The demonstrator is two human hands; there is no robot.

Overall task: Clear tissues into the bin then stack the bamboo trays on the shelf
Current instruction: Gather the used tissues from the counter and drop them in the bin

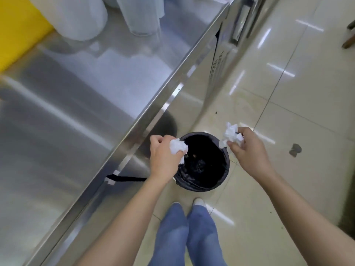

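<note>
A round bin (203, 181) lined with a black bag stands on the tiled floor beside the steel counter. My left hand (163, 160) is over the bin's left rim, shut on a crumpled white tissue (177, 146). My right hand (247, 148) hovers at the bin's right rim and grips another crumpled white tissue (231, 134). Dark rubbish lies at the bottom of the bin. No bamboo trays or shelf are in view.
A long stainless steel counter (80, 104) fills the left side, with white plastic containers (82, 16) and a yellow object (19, 29) at its far end. My legs in blue jeans (184, 235) stand just before the bin. A dark stain (295, 149) marks the floor at right.
</note>
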